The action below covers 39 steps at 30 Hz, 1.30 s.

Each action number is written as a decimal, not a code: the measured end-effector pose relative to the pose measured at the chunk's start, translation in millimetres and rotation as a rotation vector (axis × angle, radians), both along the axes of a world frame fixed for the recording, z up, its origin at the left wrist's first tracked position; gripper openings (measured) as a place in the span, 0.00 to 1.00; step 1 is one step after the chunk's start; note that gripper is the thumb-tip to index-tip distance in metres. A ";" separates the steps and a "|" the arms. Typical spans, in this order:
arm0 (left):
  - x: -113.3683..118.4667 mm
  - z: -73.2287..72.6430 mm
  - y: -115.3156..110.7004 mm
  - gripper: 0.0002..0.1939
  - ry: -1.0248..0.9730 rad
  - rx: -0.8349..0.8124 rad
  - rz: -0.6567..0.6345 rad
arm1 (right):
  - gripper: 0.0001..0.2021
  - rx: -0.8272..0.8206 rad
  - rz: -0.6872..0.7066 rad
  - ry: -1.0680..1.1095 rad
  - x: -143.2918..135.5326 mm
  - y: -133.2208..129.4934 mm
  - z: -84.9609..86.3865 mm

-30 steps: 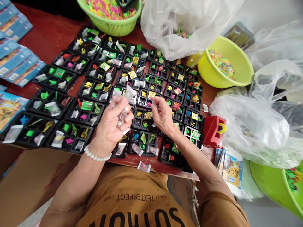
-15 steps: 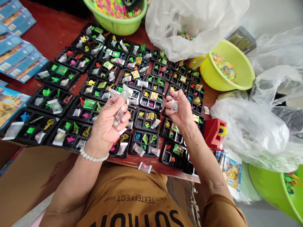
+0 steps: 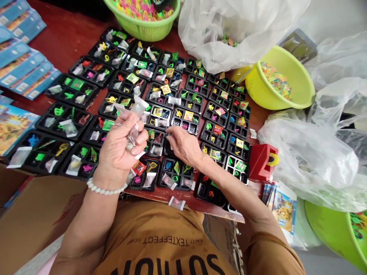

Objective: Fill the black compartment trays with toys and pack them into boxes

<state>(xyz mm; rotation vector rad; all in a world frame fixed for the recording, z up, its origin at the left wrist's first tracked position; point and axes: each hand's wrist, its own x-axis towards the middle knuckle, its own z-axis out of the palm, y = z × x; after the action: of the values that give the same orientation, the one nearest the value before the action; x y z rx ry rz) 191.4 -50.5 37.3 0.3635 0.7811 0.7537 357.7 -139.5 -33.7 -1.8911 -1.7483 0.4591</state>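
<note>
My left hand (image 3: 122, 143) is closed around several small clear sachets (image 3: 139, 107), held above the black compartment trays. Further right, my right hand (image 3: 186, 147) reaches palm down over a tray in the middle of the rows, its fingers bunched together at the compartments. Whatever is in those fingers is hidden from view. Just below lies a black tray (image 3: 178, 182) with small green and blue plastic toys and sachets. Near the front edge of the table a loose sachet (image 3: 177, 203) with something pink inside lies by itself.
Rows of filled trays cover the red table (image 3: 69, 28). A green basket (image 3: 146, 30) and a yellow bowl (image 3: 282, 103) hold small plastic pieces. On the right stand a red tape dispenser (image 3: 260, 164) and plastic bags (image 3: 309, 152). Blue printed boxes (image 3: 25, 72) are at left.
My right hand has moved left and down from a raised, palm-up position with a clear sachet to a tray. My left hand has shifted slightly left and down, still holding its sachets.
</note>
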 end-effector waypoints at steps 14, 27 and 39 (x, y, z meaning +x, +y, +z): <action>-8.2 -9.9 8.9 0.17 -0.033 0.016 0.039 | 0.17 0.048 -0.156 0.046 26.4 7.3 5.7; -7.5 -14.2 4.2 0.15 -0.055 0.066 0.013 | 0.14 0.128 -0.095 -0.021 41.0 77.5 -24.4; 7.9 -22.6 -12.8 0.27 0.040 0.169 -0.073 | 0.19 0.197 0.021 0.562 11.4 35.4 23.2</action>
<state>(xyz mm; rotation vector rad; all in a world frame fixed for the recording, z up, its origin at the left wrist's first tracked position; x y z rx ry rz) 199.3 -63.3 14.6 0.5574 0.7393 0.7472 369.1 -104.0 -10.5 -1.4276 -1.3795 0.7170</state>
